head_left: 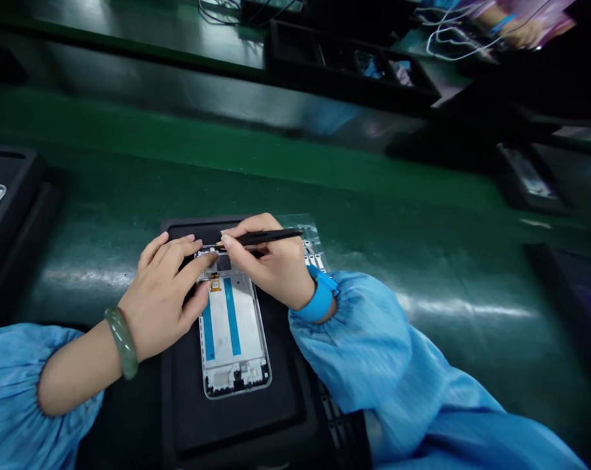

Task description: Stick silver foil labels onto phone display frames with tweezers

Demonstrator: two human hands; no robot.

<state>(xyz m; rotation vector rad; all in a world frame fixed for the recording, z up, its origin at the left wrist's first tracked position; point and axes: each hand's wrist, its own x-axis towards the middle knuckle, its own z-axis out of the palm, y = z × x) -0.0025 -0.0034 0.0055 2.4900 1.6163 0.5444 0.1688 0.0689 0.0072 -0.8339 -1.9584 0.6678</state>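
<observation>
Phone frame: I see the phone frame (220, 326) lying on the black tray (286, 391), long side running up the tray, with two blue strips (232, 316) along its white back and a small orange flex piece (215, 283) near its far end.
Left hand: the left hand (161, 294) comes over the left side of the tray; its fingers are spread, the index fingertip and the thumb apart and resting at the frame's far end. From here I can't tell whether anything small sits beneath the fingertip.
Right hand: the right hand (280, 267) is over the tray's far right part, thumb and fingers clamped on a slim black tool (271, 236).
Tool: I read it as lying nearly level over the tray's far end, its tip toward the left fingertips; what the tip touches is too small for me to make out.
Wrists: a green bangle (122, 343) to the left of the tray, a blue band (319, 295) at its right.
Clear sheet: the clear sheet (314, 253) with small parts shows at the tray's far right corner, partly behind the right hand.
Co-worker: I catch another person's hand (523, 32) well beyond the tray, to the right, near white cables (447, 39).
</observation>
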